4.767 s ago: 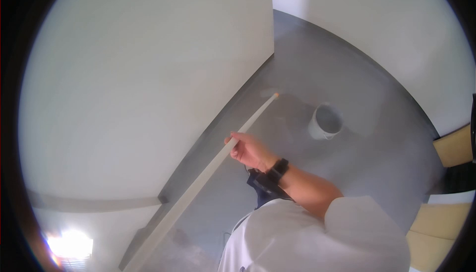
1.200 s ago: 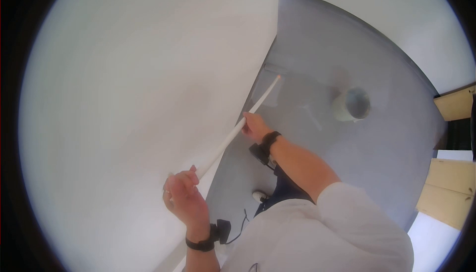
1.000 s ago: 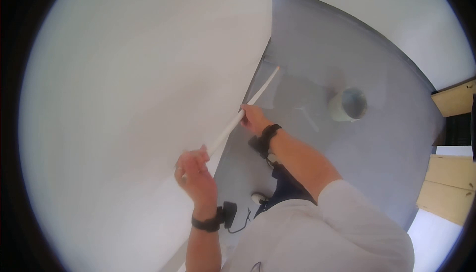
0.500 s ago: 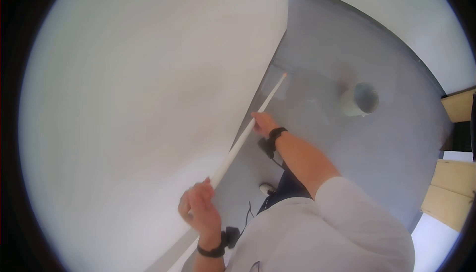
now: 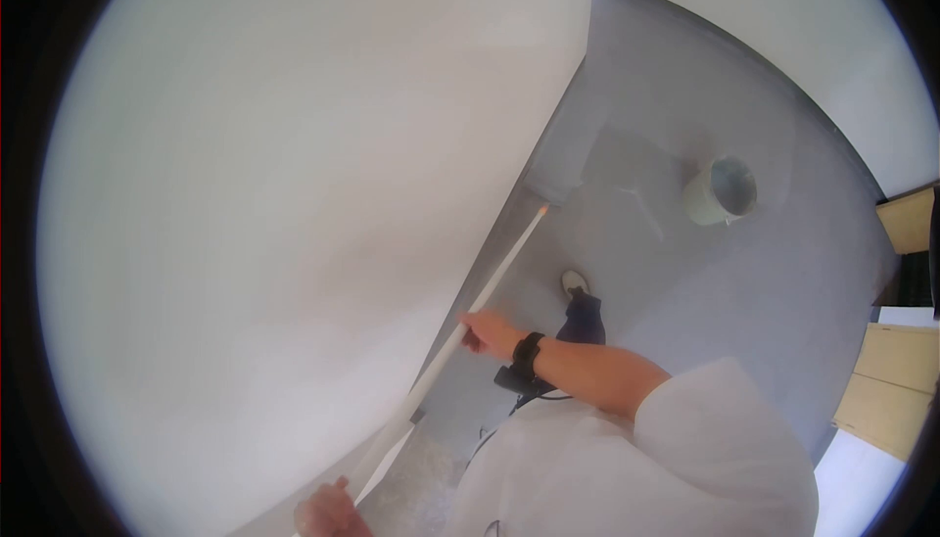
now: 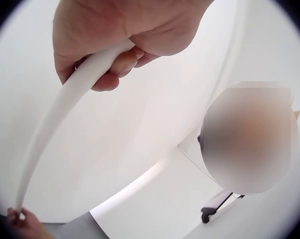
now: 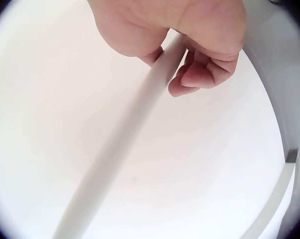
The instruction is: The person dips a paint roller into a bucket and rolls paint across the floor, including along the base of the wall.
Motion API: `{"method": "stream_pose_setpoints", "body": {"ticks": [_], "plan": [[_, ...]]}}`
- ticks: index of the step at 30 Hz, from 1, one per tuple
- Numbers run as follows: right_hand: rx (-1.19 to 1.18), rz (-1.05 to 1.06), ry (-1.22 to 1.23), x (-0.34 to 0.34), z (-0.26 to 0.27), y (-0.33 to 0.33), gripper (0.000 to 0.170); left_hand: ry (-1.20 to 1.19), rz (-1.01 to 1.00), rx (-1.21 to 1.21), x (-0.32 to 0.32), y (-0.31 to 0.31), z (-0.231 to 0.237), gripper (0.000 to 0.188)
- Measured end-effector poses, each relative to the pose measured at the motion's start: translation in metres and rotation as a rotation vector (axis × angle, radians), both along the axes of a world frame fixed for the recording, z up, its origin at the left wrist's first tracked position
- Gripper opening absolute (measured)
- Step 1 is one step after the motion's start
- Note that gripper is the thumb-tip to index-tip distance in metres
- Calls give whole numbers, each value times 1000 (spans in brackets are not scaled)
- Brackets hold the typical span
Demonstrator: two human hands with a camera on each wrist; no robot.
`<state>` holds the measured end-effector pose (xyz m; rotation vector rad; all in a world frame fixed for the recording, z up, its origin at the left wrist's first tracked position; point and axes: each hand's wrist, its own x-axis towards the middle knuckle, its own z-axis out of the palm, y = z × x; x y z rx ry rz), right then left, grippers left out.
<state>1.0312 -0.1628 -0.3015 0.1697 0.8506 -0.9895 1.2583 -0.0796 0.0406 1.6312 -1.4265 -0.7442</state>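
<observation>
A long white pole (image 5: 431, 371) slants across the head view beside the pale wall, with an orange collar (image 5: 543, 211) at its far, lower end. A faint grey bar (image 5: 548, 190) lies on the floor at that end. Farther along the pole, my right hand (image 5: 493, 333) holds it with thumb and fingers, also seen close up as the right hand (image 7: 184, 45) in the right wrist view. My left hand (image 6: 125, 35) grips the upper part of the pole in the left wrist view; in the head view this left hand (image 5: 331, 513) is partly cut off at the bottom edge.
A pale bucket (image 5: 710, 202) stands on the grey floor (image 5: 666, 273) to the right of the pole. The wall (image 5: 294, 194) fills the left side. Light wooden cabinets (image 5: 886, 380) line the right edge. A shoe (image 5: 574, 284) stands on the floor ahead of the body.
Both hands have drawn the pole back toward the body, down and left in view. Its orange end and grey bar came back too. Between the earliest frames, the left hand came into view.
</observation>
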Motion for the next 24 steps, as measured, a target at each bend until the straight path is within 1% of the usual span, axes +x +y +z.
{"method": "stream_pose_setpoints", "body": {"ticks": [1, 2, 3, 4, 5, 6, 7, 9, 11, 13, 16, 17, 18, 20, 21, 22, 24], "plan": [[0, -1, 3, 4, 5, 4, 17, -555, -98, 60, 17, 4, 9, 16], [-3, 36, -57, 6, 12, 7, 17, -552, -99, 58, 24, 8, 17, 16], [-6, 71, -114, 7, 16, 7, 16, -497, -82, 4, 28, 9, 22, 19], [-9, 67, -108, 9, 13, 7, 16, -440, -66, -51, 34, 11, 22, 22], [34, 52, -88, 8, 9, 5, 16, -435, -70, -54, 45, 12, 18, 22], [77, 39, -69, 11, 4, 4, 15, -427, -30, -78, 62, 13, 15, 24], [69, 41, -65, 31, 11, 5, 15, -418, 18, -106, 84, 17, 31, 25], [94, 26, 25, 33, -15, 0, 12, -415, 8, -121, 86, 5, 16, 25], [109, -5, 24, 40, -20, -5, 11, -428, 4, -142, 92, -2, 16, 25], [129, -32, 26, 49, -20, 0, 10, -439, 3, -160, 108, -2, 2, 25], [131, -61, 69, 57, -41, -9, 11, -417, 12, -193, 152, -8, -50, 26], [106, -52, 119, 67, -56, -13, 11, -359, -37, -202, 180, -8, -75, 19], [86, -39, 154, 65, -62, -15, 11, -354, -34, -200, 170, -6, -74, 19], [88, -50, 185, 66, -57, -13, 11, 861, -347, -92, 128, -6, -63, 29], [86, -64, 210, 70, -56, -11, 11, 861, -341, -92, 129, -4, -64, 29], [89, -57, 209, 75, -56, -9, 11, 846, -378, -100, 133, -1, -64, 30], [44, -118, 259, 82, -63, -6, 17, 835, -416, -114, 143, 3, -73, 30]]}}
